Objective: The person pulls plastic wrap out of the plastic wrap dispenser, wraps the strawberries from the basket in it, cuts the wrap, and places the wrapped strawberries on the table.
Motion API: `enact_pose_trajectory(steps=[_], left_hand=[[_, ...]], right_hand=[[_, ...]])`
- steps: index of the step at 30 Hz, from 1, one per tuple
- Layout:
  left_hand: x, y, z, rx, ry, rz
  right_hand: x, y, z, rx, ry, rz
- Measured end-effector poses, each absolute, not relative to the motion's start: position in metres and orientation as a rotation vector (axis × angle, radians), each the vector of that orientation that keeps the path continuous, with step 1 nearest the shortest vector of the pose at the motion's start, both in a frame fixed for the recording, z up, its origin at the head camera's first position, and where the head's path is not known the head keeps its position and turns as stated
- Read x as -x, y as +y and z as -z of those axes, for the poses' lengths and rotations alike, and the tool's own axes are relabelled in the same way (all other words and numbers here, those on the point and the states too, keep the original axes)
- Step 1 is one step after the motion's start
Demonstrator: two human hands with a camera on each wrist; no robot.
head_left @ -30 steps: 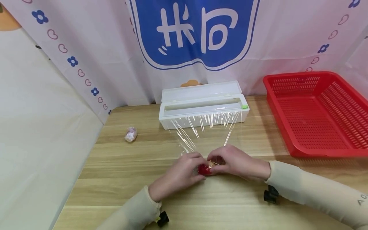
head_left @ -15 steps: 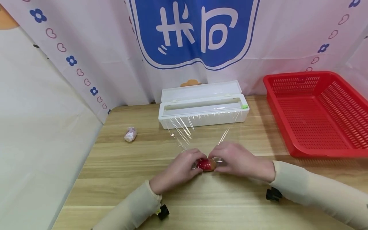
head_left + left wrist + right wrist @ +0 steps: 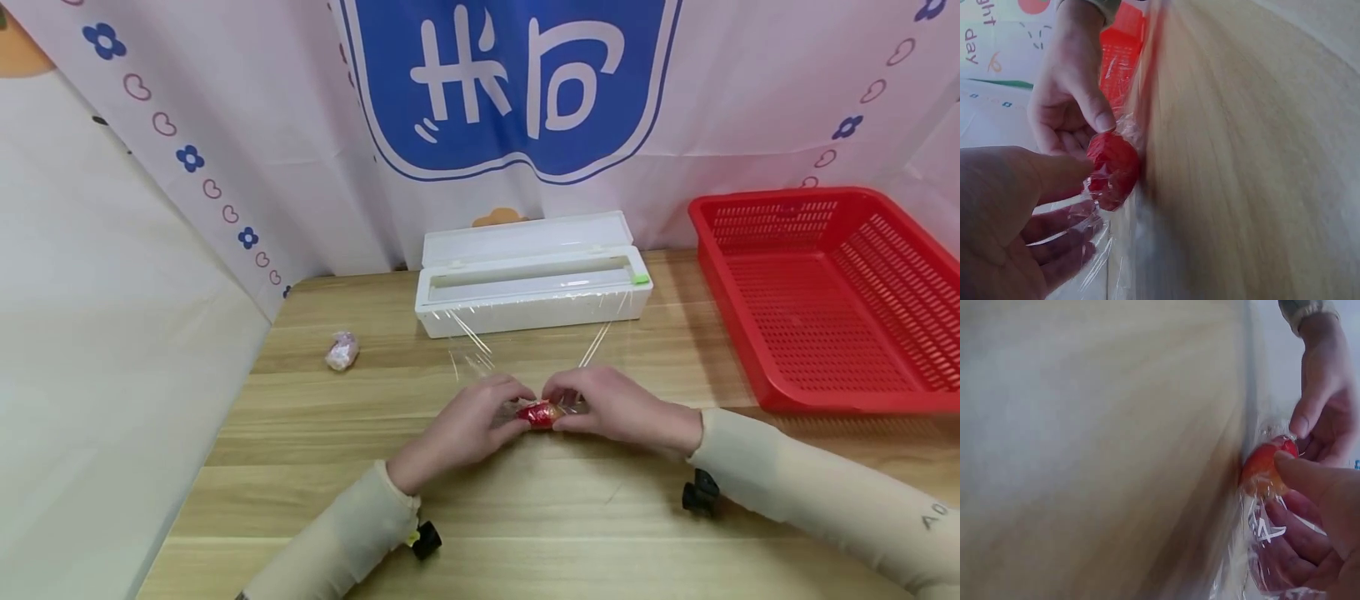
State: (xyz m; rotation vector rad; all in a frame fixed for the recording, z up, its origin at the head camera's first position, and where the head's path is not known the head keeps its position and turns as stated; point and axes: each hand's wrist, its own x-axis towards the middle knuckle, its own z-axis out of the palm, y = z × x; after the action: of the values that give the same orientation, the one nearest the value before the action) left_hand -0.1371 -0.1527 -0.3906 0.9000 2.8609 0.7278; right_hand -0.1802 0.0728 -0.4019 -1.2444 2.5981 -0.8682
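Note:
Between both hands, low over the wooden table, is a small rounded item (image 3: 538, 414), red at one end and yellow-orange at the other, covered in clear cling film. My left hand (image 3: 476, 423) holds its red end between thumb and curled fingers. At the orange end, my right hand (image 3: 622, 408) pinches it; the right wrist view shows the thumb on the item (image 3: 1266, 467) and loose film below. From the hands, the cling film (image 3: 471, 335) runs back to a white dispenser box (image 3: 532, 315) with its lid up. The fingertips' far sides are partly hidden.
A red plastic basket (image 3: 738, 333) stands at the right. On the left part of the table (image 3: 300, 467) lies a small film-wrapped pale purple lump (image 3: 342, 351). A printed white curtain (image 3: 300, 150) hangs behind the box.
Both hands and the red-and-orange item have moved a little toward the dispenser box. The stretch of film between them is shorter and shows fewer creases.

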Motion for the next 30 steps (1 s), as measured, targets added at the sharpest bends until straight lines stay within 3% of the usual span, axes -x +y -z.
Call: enact_pose_trajectory(steps=[9, 20, 30], left_hand=[[0.144, -0.149, 0.392, -0.895, 2.863, -0.709], [0.157, -0.151, 0.398, -0.841, 2.879, -0.731], [0.162, -0.152, 0.398, -0.864, 2.985, -0.657]], right_hand=[[0.193, 0.077, 0.401, 1.156, 2.475, 0.898], [0.192, 0.071, 0.390, 1.494, 2.730, 0.752], [0.201, 0.068, 0.399, 1.240, 2.693, 0.873]])
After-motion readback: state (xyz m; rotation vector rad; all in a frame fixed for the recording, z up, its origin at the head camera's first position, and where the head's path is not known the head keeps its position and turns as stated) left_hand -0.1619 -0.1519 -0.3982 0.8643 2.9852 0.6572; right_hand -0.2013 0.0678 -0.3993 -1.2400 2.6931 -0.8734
